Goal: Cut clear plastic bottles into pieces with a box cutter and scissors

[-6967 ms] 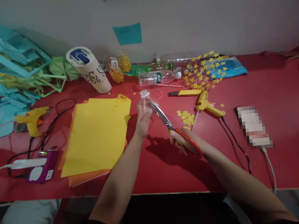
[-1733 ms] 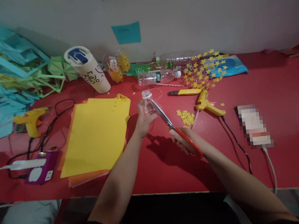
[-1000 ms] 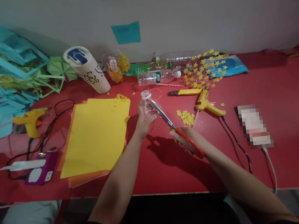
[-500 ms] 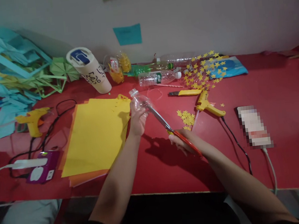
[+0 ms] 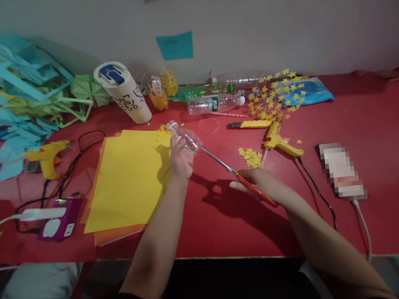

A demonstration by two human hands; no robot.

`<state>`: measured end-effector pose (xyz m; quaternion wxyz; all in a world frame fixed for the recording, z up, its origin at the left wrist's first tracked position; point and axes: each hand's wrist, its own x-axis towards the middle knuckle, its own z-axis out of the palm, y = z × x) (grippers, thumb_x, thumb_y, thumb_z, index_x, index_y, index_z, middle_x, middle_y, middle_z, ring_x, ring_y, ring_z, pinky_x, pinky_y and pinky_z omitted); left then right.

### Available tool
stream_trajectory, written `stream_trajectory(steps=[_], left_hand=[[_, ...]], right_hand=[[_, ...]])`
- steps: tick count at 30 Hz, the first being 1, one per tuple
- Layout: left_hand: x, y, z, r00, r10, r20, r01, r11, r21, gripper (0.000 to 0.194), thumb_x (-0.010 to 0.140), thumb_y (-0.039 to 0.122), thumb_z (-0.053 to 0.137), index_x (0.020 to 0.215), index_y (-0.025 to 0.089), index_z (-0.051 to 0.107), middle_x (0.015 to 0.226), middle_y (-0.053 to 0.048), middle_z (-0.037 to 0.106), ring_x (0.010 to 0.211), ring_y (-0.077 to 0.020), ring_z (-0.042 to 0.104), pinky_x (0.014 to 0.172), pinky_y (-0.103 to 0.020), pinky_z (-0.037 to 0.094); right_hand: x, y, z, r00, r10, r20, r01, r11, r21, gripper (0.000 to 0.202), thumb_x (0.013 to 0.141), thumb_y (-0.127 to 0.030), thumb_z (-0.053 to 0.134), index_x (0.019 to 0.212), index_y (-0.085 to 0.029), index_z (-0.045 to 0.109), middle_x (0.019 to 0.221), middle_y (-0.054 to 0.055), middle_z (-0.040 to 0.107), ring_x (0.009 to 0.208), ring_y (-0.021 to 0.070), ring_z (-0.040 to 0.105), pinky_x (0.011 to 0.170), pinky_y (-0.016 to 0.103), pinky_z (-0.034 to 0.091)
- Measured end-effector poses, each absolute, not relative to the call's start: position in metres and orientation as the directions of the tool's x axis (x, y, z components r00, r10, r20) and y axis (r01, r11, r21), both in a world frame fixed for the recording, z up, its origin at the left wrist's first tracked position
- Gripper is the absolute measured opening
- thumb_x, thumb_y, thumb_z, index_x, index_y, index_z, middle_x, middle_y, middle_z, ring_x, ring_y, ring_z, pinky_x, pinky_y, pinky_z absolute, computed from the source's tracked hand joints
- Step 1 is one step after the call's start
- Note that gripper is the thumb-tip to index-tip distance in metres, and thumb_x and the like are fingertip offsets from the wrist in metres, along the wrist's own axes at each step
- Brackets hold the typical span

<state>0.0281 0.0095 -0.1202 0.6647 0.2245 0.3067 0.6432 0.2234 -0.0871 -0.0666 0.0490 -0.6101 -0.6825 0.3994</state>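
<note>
My left hand is wrapped round a clear plastic bottle piece, its neck pointing up and to the left above the yellow paper's right edge. In my right hand are scissors with red handles. Their blades look nearly closed and reach up and left, with the tips at the cut end of the bottle piece; whether they touch it I cannot tell. Small yellow stars lie in a pile just above my right hand.
Yellow sheets lie left. Behind stand a white tumbler and lying bottles. Glue guns, a yellow cutter, a phone, a purple power strip and folded paper shapes surround the work area.
The scissors and my right hand have moved right and slightly down, the blades drawn back from the bottle piece. My left hand has shifted a little left and turned the piece.
</note>
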Motion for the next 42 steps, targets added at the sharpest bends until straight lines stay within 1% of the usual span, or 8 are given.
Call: stream_trajectory(steps=[6, 14, 19, 22, 26, 31, 36, 42], left_hand=[[0.027, 0.009, -0.120, -0.039, 0.992, -0.118, -0.722, 0.054, 0.690, 0.032, 0.063, 0.029, 0.071, 0.093, 0.025, 0.060, 0.084, 0.001, 0.068, 0.076, -0.0148, 0.066, 0.080, -0.033, 0.054], [0.029, 0.008, -0.120, -0.049, 0.991, -0.123, -0.730, 0.049, 0.682, 0.035, 0.061, 0.025, 0.073, 0.093, 0.024, 0.059, 0.087, 0.001, 0.066, 0.077, -0.0144, 0.065, 0.082, -0.035, 0.052], [0.032, 0.007, -0.118, -0.031, 0.993, -0.116, -0.732, 0.056, 0.678, 0.034, 0.062, 0.021, 0.074, 0.093, 0.025, 0.061, 0.082, 0.004, 0.065, 0.074, -0.0128, 0.065, 0.088, -0.036, 0.052], [0.033, 0.006, -0.118, -0.043, 0.989, -0.143, -0.724, 0.068, 0.686, 0.032, 0.064, 0.022, 0.074, 0.094, 0.025, 0.061, 0.081, 0.003, 0.065, 0.074, -0.0128, 0.065, 0.088, -0.036, 0.051], [0.035, 0.005, -0.119, -0.055, 0.987, -0.150, -0.712, 0.067, 0.699, 0.030, 0.067, 0.023, 0.074, 0.094, 0.025, 0.061, 0.086, 0.002, 0.066, 0.077, -0.0138, 0.064, 0.085, -0.034, 0.048], [0.038, 0.005, -0.119, -0.057, 0.984, -0.166, -0.709, 0.077, 0.701, 0.033, 0.063, 0.024, 0.077, 0.091, 0.024, 0.059, 0.085, 0.002, 0.065, 0.076, -0.0138, 0.064, 0.080, -0.033, 0.049], [0.039, 0.004, -0.119, -0.054, 0.984, -0.169, -0.696, 0.085, 0.713, 0.035, 0.063, 0.025, 0.077, 0.092, 0.024, 0.057, 0.086, 0.002, 0.064, 0.077, -0.0139, 0.063, 0.084, -0.034, 0.049], [0.040, 0.004, -0.120, -0.048, 0.986, -0.159, -0.697, 0.080, 0.713, 0.033, 0.064, 0.024, 0.077, 0.093, 0.026, 0.060, 0.086, 0.002, 0.062, 0.076, -0.0146, 0.062, 0.084, -0.036, 0.049]], right_hand=[[0.224, -0.087, -0.071, -0.272, 0.847, -0.458, 0.763, -0.100, -0.638, 0.059, 0.080, -0.080, 0.046, 0.064, -0.024, 0.039, 0.055, -0.003, 0.044, 0.052, 0.0130, 0.043, 0.052, 0.027, 0.032], [0.219, -0.088, -0.071, -0.296, 0.831, -0.471, 0.733, -0.118, -0.670, 0.062, 0.076, -0.083, 0.048, 0.063, -0.024, 0.039, 0.055, -0.003, 0.044, 0.052, 0.0127, 0.041, 0.051, 0.027, 0.031], [0.215, -0.091, -0.078, -0.279, 0.838, -0.468, 0.629, -0.209, -0.749, 0.062, 0.075, -0.084, 0.050, 0.062, -0.025, 0.035, 0.048, -0.006, 0.039, 0.047, 0.0110, 0.041, 0.049, 0.026, 0.031], [0.214, -0.093, -0.085, -0.296, 0.823, -0.485, 0.561, -0.262, -0.786, 0.061, 0.074, -0.084, 0.051, 0.065, -0.024, 0.039, 0.047, -0.007, 0.039, 0.043, 0.0103, 0.041, 0.047, 0.025, 0.031], [0.211, -0.094, -0.091, -0.323, 0.812, -0.486, 0.509, -0.284, -0.812, 0.060, 0.077, -0.082, 0.048, 0.067, -0.023, 0.044, 0.046, -0.008, 0.041, 0.039, 0.0098, 0.041, 0.045, 0.025, 0.033], [0.208, -0.093, -0.094, -0.328, 0.820, -0.469, 0.499, -0.271, -0.823, 0.059, 0.080, -0.080, 0.046, 0.066, -0.023, 0.044, 0.045, -0.007, 0.042, 0.036, 0.0096, 0.043, 0.044, 0.025, 0.035], [0.208, -0.093, -0.096, -0.306, 0.811, -0.498, 0.488, -0.316, -0.814, 0.055, 0.082, -0.076, 0.049, 0.067, -0.024, 0.045, 0.041, -0.009, 0.040, 0.034, 0.0100, 0.043, 0.043, 0.025, 0.035], [0.206, -0.093, -0.088, -0.291, 0.823, -0.488, 0.477, -0.317, -0.820, 0.051, 0.084, -0.071, 0.053, 0.068, -0.023, 0.048, 0.045, -0.007, 0.046, 0.036, 0.0094, 0.044, 0.044, 0.024, 0.037]])
